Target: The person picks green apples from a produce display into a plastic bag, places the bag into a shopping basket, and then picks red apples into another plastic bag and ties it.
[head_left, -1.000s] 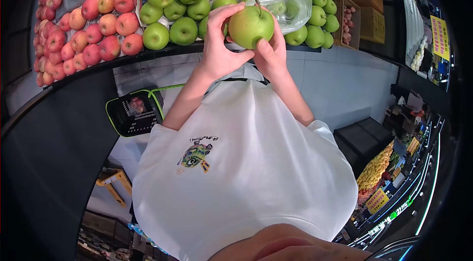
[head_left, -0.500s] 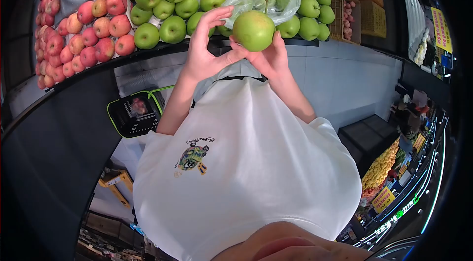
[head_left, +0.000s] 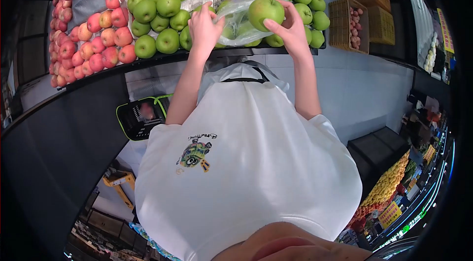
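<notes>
My right hand point(head_left: 291, 29) is closed around a green apple point(head_left: 266, 13) with its stem up, thumb across the near side and fingers behind. The apple is over the right part of a clear plastic bag point(head_left: 234, 29); I cannot tell whether it is inside the mouth. My left hand point(head_left: 204, 28) has its fingers closed at the bag's left edge. Through the thin plastic, green shapes show; whether they are in the bag or under it is unclear. Below and around the bag lie many green apples point(head_left: 167, 41) on a display stand.
Red apples point(head_left: 93, 44) are piled to the left. Yellow crates point(head_left: 345, 24), one holding pinkish fruit, stand at the right. A black basket with green trim point(head_left: 140, 118) is at lower left. The stand's dark front edge point(head_left: 226, 53) runs below my hands.
My hands have moved apart. The right hand carried the apple rightward and up to the bag, while the left hand let go of the apple and went to the bag's left edge.
</notes>
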Demonstrator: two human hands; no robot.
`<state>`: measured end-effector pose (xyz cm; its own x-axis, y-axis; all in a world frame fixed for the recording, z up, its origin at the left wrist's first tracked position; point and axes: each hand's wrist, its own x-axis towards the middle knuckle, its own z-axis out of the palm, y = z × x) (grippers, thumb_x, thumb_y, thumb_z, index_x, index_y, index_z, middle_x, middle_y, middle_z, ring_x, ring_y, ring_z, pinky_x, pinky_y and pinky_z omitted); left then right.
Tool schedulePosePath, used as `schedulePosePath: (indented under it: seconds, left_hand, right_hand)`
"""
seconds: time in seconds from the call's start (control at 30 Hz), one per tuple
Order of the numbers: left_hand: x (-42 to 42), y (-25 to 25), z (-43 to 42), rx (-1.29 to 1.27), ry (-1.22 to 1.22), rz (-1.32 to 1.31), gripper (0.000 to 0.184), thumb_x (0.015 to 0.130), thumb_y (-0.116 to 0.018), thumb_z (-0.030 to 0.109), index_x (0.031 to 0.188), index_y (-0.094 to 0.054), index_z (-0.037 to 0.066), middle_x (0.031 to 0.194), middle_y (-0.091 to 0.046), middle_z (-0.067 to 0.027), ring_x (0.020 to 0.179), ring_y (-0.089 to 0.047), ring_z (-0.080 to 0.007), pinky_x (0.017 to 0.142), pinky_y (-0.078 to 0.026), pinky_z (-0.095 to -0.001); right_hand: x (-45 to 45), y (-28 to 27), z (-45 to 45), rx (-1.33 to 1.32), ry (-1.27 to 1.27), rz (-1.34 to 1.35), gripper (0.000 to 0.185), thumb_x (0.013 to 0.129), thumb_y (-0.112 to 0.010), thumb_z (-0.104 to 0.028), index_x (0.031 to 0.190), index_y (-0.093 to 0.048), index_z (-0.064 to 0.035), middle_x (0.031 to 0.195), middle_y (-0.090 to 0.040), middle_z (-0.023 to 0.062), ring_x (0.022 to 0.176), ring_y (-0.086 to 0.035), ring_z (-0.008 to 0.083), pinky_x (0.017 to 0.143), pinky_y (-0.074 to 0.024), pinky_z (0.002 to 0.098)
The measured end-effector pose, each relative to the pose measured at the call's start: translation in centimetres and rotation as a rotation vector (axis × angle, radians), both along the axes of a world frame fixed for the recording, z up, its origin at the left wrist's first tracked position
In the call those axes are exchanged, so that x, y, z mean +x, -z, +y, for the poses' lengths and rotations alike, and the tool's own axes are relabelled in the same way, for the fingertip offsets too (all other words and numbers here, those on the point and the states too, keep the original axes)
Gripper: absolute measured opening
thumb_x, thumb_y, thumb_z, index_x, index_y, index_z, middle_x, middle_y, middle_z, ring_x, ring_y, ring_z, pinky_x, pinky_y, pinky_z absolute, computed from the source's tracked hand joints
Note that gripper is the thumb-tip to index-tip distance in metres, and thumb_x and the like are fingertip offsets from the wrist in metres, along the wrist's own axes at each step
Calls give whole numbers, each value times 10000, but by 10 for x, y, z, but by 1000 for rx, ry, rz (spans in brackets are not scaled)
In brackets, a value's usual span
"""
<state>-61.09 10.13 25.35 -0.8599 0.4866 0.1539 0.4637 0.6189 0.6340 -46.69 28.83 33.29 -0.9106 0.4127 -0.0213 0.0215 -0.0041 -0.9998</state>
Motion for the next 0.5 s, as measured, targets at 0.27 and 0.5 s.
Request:
schedulePosePath:
  seconds: [0.27,0.5]
  left_hand:
    - [-13,-1,3,236,-38,8,258,764,-689,20,1020,-688,50,819,-551,-87,747,-605,-247,680,-493,-367]
    - [-11,6,7,796,-99,-587,248,826,-658,0,1071,-667,43,903,-571,-24,803,-574,-110,680,-476,-289]
  right_hand:
    - [-43,34,-2,579,-185,-290,721,636,-923,-357,1159,-619,36,1056,-683,129,965,-649,209,841,-527,338]
    - [-56,56,-6,730,-140,-165,905,639,-878,-443,1373,-505,-67,1167,-671,196,1067,-652,363,887,-533,450]
